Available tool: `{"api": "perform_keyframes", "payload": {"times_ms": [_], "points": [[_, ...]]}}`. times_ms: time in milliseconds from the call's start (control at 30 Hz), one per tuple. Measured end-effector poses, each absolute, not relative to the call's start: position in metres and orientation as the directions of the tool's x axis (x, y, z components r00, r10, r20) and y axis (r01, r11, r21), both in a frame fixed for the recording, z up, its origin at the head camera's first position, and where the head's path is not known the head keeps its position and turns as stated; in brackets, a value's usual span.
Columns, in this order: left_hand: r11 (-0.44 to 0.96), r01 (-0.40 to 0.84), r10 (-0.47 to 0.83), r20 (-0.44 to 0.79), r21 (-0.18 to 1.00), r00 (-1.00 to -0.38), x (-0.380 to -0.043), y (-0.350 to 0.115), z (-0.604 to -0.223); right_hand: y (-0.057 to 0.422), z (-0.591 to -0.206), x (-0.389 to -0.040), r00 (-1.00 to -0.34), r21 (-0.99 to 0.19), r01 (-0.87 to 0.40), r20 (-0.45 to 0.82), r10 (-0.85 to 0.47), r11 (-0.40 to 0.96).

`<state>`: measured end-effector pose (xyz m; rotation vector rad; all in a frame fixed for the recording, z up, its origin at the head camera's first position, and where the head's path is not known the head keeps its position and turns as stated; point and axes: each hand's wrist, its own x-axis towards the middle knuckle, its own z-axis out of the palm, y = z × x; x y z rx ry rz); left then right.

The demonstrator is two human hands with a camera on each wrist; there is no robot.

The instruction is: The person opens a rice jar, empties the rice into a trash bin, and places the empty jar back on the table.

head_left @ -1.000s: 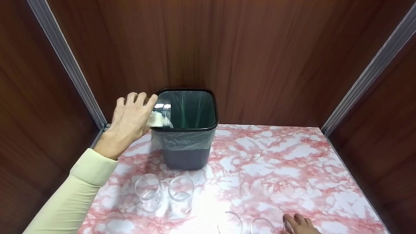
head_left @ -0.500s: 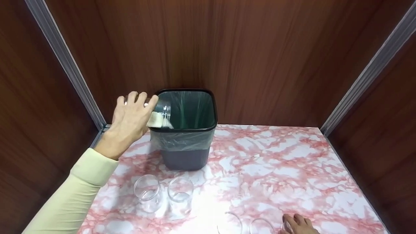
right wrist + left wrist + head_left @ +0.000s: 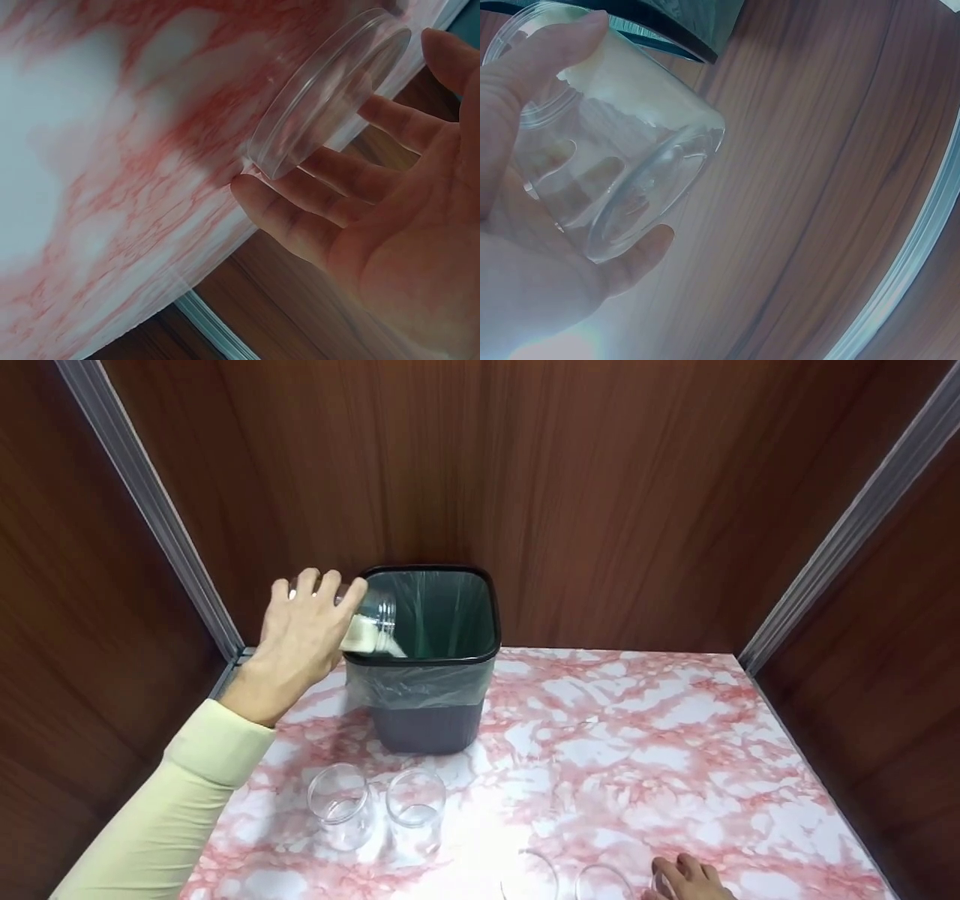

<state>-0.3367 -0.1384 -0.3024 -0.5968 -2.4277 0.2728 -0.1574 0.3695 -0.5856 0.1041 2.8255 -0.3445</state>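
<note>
My left hand (image 3: 304, 634) grips a clear jar (image 3: 381, 611), tipped sideways with its mouth over the near left part of the rim of a lined trash bin (image 3: 427, 727). White powder (image 3: 360, 634) lies along the jar's lower side and spills from its mouth into the bin. In the left wrist view the thumb and fingers wrap the jar (image 3: 641, 150). At the front right, my right hand (image 3: 690, 879) lies by a clear round lid (image 3: 322, 97) on the table. Its fingers are slightly bent beside and behind the lid; firm contact is hard to tell.
Two clear open jars (image 3: 341, 810) stand in front of the bin. Two more clear lids (image 3: 529, 877) lie at the table's front edge, partly cut off. Brown wood panels (image 3: 600, 510) enclose the back and sides of the red-and-white marbled table (image 3: 637, 735).
The left hand keeps the jar tilted at nearly the same spot, while the powder at its mouth slides further out over the bin. The right hand stays in place.
</note>
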Motion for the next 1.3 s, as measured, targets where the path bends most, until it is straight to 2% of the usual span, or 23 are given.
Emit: {"api": "perform_keyframes", "payload": {"times_ms": [267, 533, 800, 1033, 1300], "points": [[0.869, 0.362, 0.492, 0.517, -0.337, -0.7, -0.337, -0.136, -0.299, 0.364, -0.587, -0.155, -0.973, -0.195, 0.103, -0.225, 0.057, 0.975], [0.859, 0.353, 0.506, 0.514, -0.369, -0.693, -0.336, -0.134, -0.298, 0.362, -0.587, -0.152, -0.976, -0.214, 0.103, -0.212, 0.057, 0.971], [0.858, 0.339, 0.501, 0.482, -0.385, -0.719, -0.336, -0.131, -0.297, 0.367, -0.587, -0.155, -0.962, -0.237, 0.11, -0.27, 0.044, 0.965], [0.842, 0.331, 0.51, 0.43, -0.426, -0.745, -0.336, -0.127, -0.294, 0.373, -0.584, -0.162, -0.917, -0.266, 0.15, -0.398, 0.034, 0.952], [0.827, 0.314, 0.502, 0.364, -0.466, -0.784, -0.336, -0.122, -0.293, 0.372, -0.585, -0.162, -0.906, -0.287, 0.158, -0.424, 0.022, 0.945]]}}
